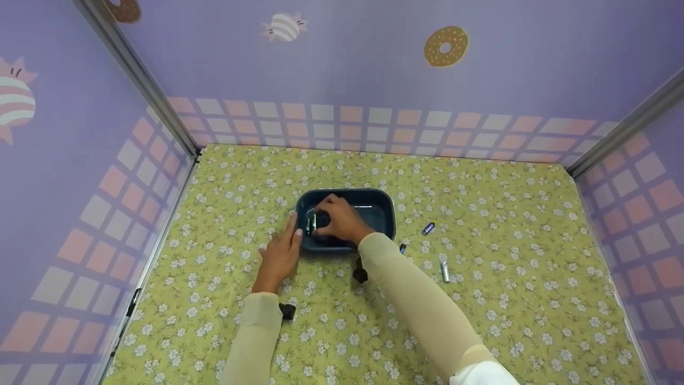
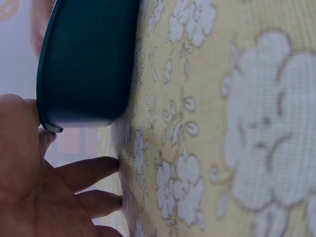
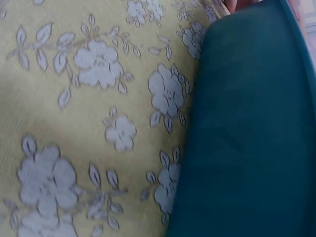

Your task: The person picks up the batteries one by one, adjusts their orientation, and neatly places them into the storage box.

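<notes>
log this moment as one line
left hand: touching tray | right hand: in tray, hold unclear | small items: right of tray

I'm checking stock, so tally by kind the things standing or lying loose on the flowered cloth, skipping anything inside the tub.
Tub: 1
Batteries, judging by their shape: 3
Total: 4
</notes>
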{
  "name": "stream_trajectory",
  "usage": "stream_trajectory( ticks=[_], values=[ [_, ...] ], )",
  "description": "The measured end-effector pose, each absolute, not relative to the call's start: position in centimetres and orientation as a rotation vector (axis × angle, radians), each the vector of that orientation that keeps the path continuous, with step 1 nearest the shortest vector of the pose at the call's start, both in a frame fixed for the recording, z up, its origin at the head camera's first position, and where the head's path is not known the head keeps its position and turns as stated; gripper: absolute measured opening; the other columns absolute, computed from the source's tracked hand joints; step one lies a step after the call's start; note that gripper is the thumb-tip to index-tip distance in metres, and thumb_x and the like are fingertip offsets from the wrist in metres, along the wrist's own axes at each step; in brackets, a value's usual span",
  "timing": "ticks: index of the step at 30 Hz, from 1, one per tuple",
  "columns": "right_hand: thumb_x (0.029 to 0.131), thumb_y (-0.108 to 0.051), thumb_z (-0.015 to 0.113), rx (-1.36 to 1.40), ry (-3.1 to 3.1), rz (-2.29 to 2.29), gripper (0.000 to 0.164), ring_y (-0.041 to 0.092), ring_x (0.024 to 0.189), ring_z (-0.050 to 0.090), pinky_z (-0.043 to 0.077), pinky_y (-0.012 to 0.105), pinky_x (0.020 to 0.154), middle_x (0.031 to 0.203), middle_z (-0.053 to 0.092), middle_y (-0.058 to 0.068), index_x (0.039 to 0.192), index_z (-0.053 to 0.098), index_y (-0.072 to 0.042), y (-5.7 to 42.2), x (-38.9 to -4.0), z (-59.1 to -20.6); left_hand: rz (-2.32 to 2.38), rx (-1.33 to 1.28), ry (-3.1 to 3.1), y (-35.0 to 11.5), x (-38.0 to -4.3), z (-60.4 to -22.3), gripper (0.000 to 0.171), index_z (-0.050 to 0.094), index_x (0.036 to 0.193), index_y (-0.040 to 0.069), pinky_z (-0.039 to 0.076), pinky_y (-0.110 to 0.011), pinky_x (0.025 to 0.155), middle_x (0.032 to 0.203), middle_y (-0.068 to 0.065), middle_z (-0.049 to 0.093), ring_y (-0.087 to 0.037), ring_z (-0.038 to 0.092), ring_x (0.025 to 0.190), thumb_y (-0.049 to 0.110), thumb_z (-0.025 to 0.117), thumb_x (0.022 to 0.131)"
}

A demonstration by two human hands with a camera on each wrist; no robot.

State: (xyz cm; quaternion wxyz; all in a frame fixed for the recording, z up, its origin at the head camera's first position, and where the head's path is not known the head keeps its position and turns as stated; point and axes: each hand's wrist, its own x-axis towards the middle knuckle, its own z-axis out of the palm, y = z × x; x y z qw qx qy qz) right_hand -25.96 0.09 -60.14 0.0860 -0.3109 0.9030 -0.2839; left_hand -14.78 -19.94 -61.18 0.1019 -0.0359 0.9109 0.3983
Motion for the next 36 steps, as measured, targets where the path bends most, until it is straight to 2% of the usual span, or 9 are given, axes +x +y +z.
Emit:
stream_trajectory(
  ticks=[9,18,24,36],
  values=[
    [0.083,-0.041,0.086,-0.882,2.697,-0.833,0.053,0.025,0.115,0.057,0.052,0.044,0.097,0.128,0.059,0.006,0.128,0.07,-0.017,-0.6,-25.7,-60.9,1.172,-0.107,2.697,-19.9,-14.8,-61.3,0.067,0.006,0.164,0.044,-0.008,-0.082,0.111,0.167,-0.014,0.029,-0.053,0.008,0.154,0.07,0.021,0.104],
    [0.083,-0.047,0.085,-0.865,2.722,-0.767,0.059,0.027,0.119,0.057,0.052,0.045,0.099,0.132,0.059,0.006,0.133,0.069,-0.019,-1.2,-25.7,-61.7,1.163,-0.104,2.695,-19.9,-14.9,-61.3,0.067,0.005,0.164,0.043,-0.009,-0.082,0.111,0.168,-0.015,0.028,-0.053,0.008,0.154,0.07,0.019,0.104],
    [0.084,-0.049,0.084,-0.86,2.742,-0.708,0.059,0.027,0.118,0.056,0.052,0.046,0.097,0.131,0.06,0.005,0.134,0.069,-0.022,-1.3,-25.7,-61.8,1.162,-0.101,2.701,-20.0,-14.8,-61.3,0.067,0.004,0.164,0.044,-0.008,-0.082,0.111,0.168,-0.014,0.028,-0.052,0.009,0.155,0.07,0.02,0.104],
    [0.086,-0.049,0.082,-0.826,2.743,-0.656,0.059,0.029,0.122,0.054,0.052,0.051,0.099,0.136,0.058,0.006,0.136,0.067,-0.021,-1.3,-25.5,-61.5,1.16,-0.1,2.714,-20.0,-14.8,-61.3,0.065,0.006,0.164,0.043,-0.006,-0.082,0.111,0.167,-0.014,0.03,-0.052,0.01,0.155,0.067,0.021,0.106]
  ],
)
